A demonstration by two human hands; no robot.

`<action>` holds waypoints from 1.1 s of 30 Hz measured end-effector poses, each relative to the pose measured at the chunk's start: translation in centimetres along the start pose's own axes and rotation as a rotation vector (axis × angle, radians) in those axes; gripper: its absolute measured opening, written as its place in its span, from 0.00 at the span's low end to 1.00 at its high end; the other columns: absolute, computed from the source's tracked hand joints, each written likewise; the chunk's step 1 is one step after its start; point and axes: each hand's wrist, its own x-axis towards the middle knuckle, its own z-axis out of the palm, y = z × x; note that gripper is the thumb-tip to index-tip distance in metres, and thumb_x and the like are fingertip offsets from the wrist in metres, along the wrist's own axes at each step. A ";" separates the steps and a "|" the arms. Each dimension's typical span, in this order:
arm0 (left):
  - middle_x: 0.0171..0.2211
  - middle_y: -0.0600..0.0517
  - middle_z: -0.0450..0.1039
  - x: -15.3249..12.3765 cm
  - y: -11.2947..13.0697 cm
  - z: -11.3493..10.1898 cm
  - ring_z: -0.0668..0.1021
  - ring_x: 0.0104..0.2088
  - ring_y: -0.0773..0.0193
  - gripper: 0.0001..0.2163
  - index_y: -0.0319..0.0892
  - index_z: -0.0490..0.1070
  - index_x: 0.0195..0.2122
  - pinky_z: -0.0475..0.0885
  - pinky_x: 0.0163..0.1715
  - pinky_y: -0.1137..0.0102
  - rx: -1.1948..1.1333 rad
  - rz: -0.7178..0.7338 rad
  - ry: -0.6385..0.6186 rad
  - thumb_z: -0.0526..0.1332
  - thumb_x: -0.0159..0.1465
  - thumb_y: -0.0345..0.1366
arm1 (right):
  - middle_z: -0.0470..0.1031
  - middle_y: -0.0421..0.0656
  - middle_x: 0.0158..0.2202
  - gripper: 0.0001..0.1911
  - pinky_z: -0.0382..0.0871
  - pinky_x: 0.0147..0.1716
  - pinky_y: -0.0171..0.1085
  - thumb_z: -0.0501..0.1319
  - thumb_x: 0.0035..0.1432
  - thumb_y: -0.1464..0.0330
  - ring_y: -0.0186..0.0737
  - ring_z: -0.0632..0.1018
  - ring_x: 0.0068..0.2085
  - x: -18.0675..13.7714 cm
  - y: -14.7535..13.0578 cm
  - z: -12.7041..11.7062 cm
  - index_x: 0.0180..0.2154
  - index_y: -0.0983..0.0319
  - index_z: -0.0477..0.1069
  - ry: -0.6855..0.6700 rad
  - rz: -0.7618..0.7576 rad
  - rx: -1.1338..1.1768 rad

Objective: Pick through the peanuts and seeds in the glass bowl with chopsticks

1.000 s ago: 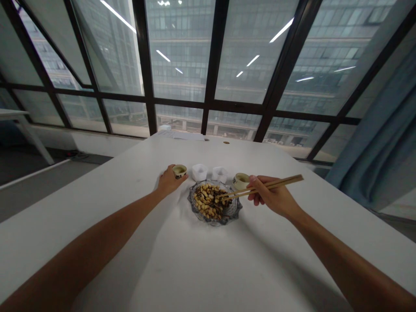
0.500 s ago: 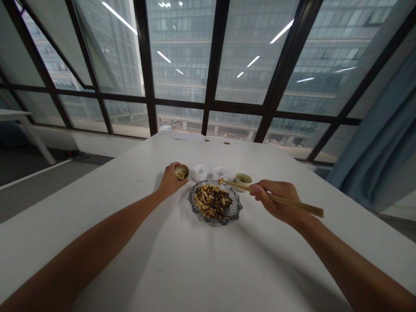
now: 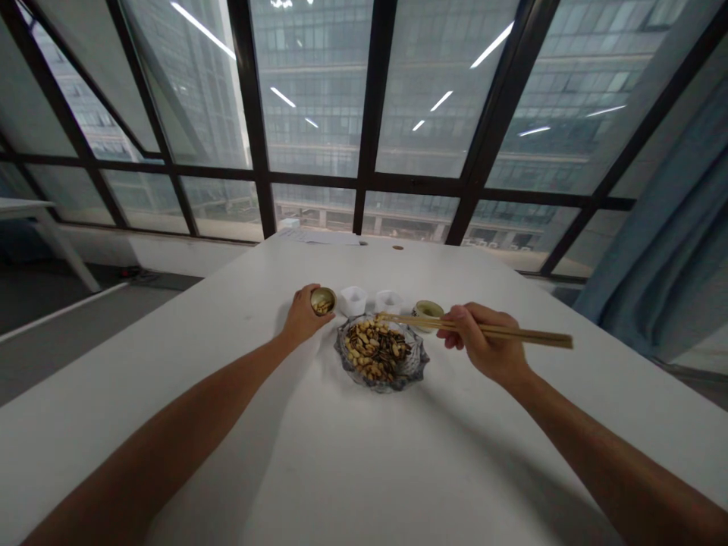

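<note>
My left hand (image 3: 302, 316) grips a small greenish cup (image 3: 324, 295), tilted so its mouth faces me, with several pale pieces that look like nuts inside. In my right hand (image 3: 486, 340) is a pair of wooden chopsticks (image 3: 512, 331), pointing left. Their tips are over the far rim of a clear, scalloped glass bowl (image 3: 419, 369); whether they pinch anything is too small to tell. Mixed nuts and dark striped seeds (image 3: 376, 349) fill much of that bowl, mainly its left and middle.
Two white cups (image 3: 353, 301) (image 3: 389, 302) stand behind the glass bowl. Right of them, another greenish cup (image 3: 428, 309) is partly covered by the chopsticks. Papers (image 3: 324, 238) lie at the white table's (image 3: 364, 462) far end, before the windows. A blue curtain (image 3: 654, 296) hangs at right.
The chopsticks have swung nearer to level, and their tips have shifted slightly left towards the tilted cup. A small piece showed at the tips earlier. My left hand keeps its hold.
</note>
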 end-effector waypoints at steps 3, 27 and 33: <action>0.56 0.45 0.70 -0.1 0.2 0.0 0.73 0.58 0.50 0.34 0.44 0.63 0.57 0.69 0.60 0.56 -0.005 0.007 -0.027 0.74 0.50 0.38 | 0.77 0.45 0.20 0.29 0.66 0.15 0.35 0.60 0.59 0.41 0.37 0.74 0.17 0.4 -0.3 2.9 0.28 0.61 0.73 0.094 0.101 0.221; 0.56 0.44 0.72 -0.3 0.7 -0.1 0.74 0.57 0.48 0.33 0.45 0.66 0.58 0.69 0.60 0.57 0.038 -0.043 -0.094 0.74 0.52 0.44 | 0.74 0.44 0.17 0.34 0.64 0.12 0.33 0.64 0.49 0.36 0.34 0.71 0.15 0.4 0.2 2.1 0.24 0.62 0.74 -0.011 0.278 0.184; 0.56 0.44 0.72 -0.2 0.4 0.0 0.75 0.57 0.48 0.34 0.45 0.66 0.57 0.70 0.59 0.57 0.041 -0.050 -0.080 0.75 0.51 0.45 | 0.75 0.43 0.17 0.32 0.66 0.12 0.33 0.64 0.51 0.37 0.35 0.72 0.15 0.2 0.7 2.6 0.25 0.62 0.74 -0.076 0.255 0.193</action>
